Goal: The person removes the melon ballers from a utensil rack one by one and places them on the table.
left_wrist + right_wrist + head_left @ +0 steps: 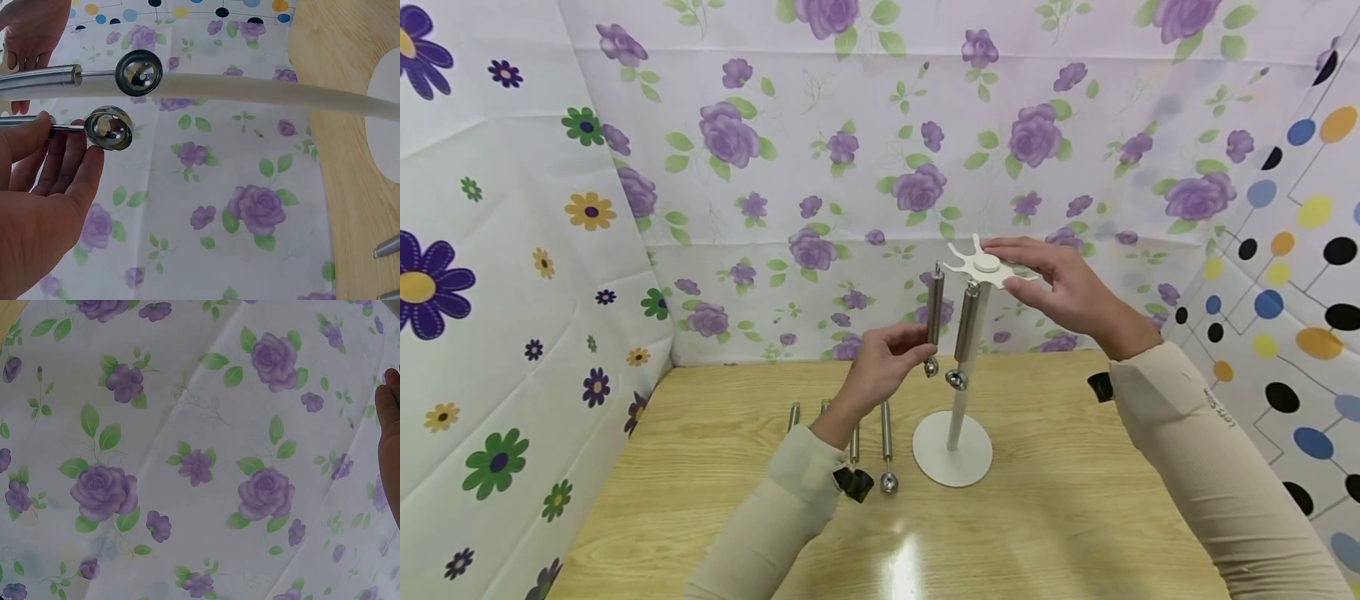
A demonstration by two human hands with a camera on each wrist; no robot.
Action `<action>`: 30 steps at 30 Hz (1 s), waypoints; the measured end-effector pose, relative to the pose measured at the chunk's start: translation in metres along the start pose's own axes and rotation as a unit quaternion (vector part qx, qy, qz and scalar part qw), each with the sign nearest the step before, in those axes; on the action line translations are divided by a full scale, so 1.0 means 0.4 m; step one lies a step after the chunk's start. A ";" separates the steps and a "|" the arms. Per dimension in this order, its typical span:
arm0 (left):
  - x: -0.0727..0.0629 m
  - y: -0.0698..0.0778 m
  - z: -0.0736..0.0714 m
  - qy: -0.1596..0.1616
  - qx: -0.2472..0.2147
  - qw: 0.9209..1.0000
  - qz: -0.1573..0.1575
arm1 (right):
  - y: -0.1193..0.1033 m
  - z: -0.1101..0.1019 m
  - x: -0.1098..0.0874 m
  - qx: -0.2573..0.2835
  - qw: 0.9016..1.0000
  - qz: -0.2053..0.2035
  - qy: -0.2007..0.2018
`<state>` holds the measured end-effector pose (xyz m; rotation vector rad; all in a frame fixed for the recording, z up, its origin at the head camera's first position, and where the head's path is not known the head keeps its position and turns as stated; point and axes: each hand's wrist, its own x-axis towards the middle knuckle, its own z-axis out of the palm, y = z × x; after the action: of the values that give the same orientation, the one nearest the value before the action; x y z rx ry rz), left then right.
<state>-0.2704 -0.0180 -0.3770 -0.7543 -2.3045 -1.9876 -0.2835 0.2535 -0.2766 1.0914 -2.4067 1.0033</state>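
Observation:
A white stand has a round base (934,463), a tall post (957,417) and a spoked hook top (985,265). My left hand (883,367) pinches a steel melon baller (935,304) low on its handle, near the neck; its upper end is at a hook. In the left wrist view its round bowl (109,128) sits just past the fingertips. Another melon baller (967,323) hangs beside the post. My right hand (1063,283) is at the hook top's right side, thumb and fingers extended along the arms. Only its edge appears in the right wrist view.
Several more metal handles lie on the wooden table (1037,517) left of the base, partly hidden by my left arm; one melon baller (887,442) shows fully. Flowered cloth (820,183) hangs behind, with patterned sheets at both sides.

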 end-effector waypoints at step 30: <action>-0.161 -0.195 -0.151 0.134 -0.002 0.979 -0.156 | 0.005 0.004 0.001 0.001 1.000 -0.011 0.009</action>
<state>-0.2596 -0.1031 -0.4576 -0.1131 -2.3678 -2.0545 -0.2852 0.2530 -0.2786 1.1029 -2.3751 1.0048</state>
